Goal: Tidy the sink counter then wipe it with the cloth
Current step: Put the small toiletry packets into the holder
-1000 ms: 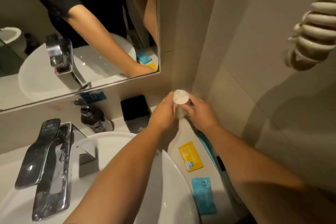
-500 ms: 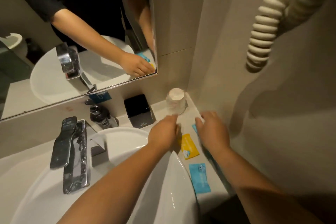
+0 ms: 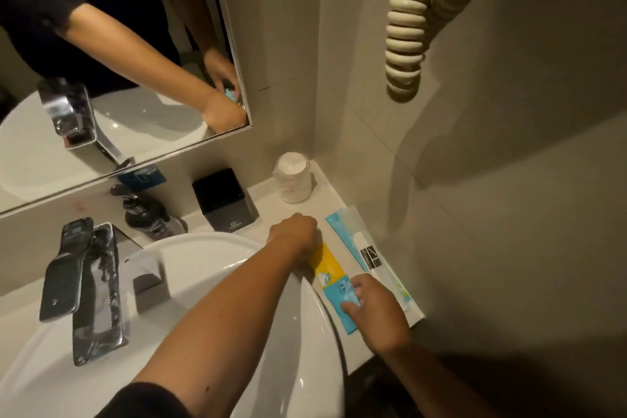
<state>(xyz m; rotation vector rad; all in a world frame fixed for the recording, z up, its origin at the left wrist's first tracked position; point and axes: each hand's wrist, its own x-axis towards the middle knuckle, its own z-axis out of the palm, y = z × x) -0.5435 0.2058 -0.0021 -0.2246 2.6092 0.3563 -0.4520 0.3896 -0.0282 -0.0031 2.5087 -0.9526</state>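
Note:
A yellow sachet [image 3: 328,264] and a blue sachet [image 3: 341,304] lie on the narrow counter [image 3: 264,204] right of the white basin [image 3: 190,248]. My left hand [image 3: 294,230] rests fingers-down on the far end of the yellow sachet. My right hand [image 3: 376,310] pinches the blue sachet's near part. A long blue-and-white packet [image 3: 359,244] lies along the wall. A wrapped upside-down cup [image 3: 292,176] stands in the back corner. No cloth is visible.
A black cube box [image 3: 225,200] and a dark pump bottle [image 3: 146,212] stand behind the basin under the mirror [image 3: 135,112]. The chrome tap [image 3: 88,282] reaches over the basin. A coiled cream cord [image 3: 410,27] hangs on the right wall.
Both hands let go of the wrapped cup, which now stands in the corner. They drew back to the sachets; the right hand came nearer and took hold of the blue sachet.

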